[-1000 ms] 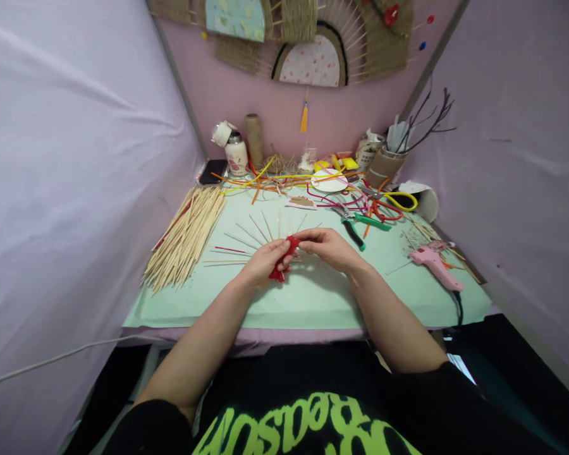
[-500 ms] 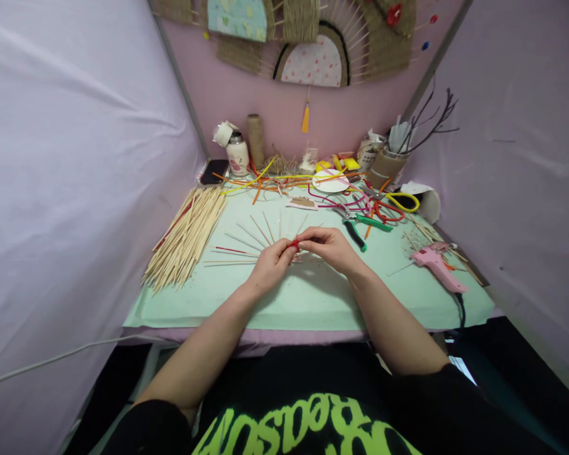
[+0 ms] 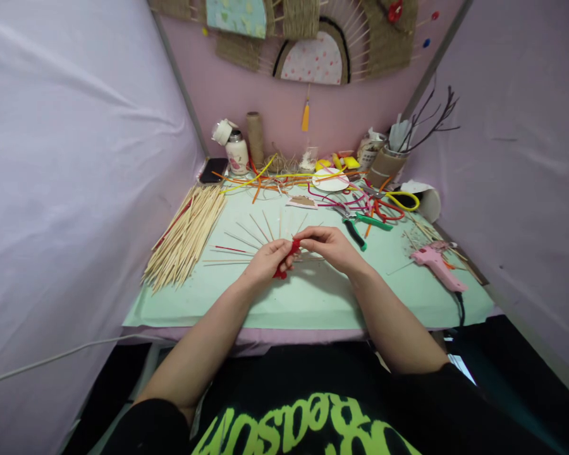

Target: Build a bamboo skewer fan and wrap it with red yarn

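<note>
A bent red pipe cleaner [image 3: 296,244] is held between my two hands over the middle of the table; part of it pokes out below the left fingers. My left hand [image 3: 267,260] is closed round it, thumb on top. My right hand [image 3: 330,248] pinches its upper end between thumb and fingertips. Behind and under the hands, thin wooden sticks [image 3: 241,239] fan out on the cloth, one partly red. Where the sticks meet is hidden by my hands.
At left lies a pile of wooden sticks [image 3: 184,240]. Pliers [image 3: 355,234], scissors [image 3: 405,201] and a pink glue gun [image 3: 439,268] lie at right. Loose pipe cleaners [image 3: 265,183], a bottle [image 3: 238,155] and a twine spool [image 3: 255,139] are at the back.
The red pipe cleaner has come further into view, showing above and below the left fingers. The left fingers have shifted around it; the right hand stays nearly in place.
</note>
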